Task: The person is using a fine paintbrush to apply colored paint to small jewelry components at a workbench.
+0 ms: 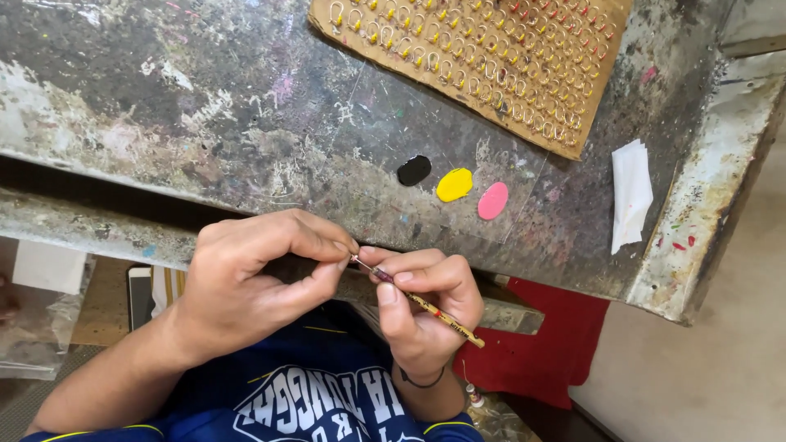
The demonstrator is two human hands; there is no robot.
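Overlooking paint-stained workbench [246,106], grey floor [720,376] beside.

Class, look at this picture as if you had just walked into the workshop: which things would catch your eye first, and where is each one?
Three paint blobs lie in a row on the worn table: black, yellow, pink. Behind them, at the top, lies a cardboard sheet studded with rows of small hooks. At the near edge, the left hand pinches something tiny at the tip of a thin brush held in the right hand.

Paint-stained table [246,106]: hook-studded cardboard [483,57], paint blobs [454,185].
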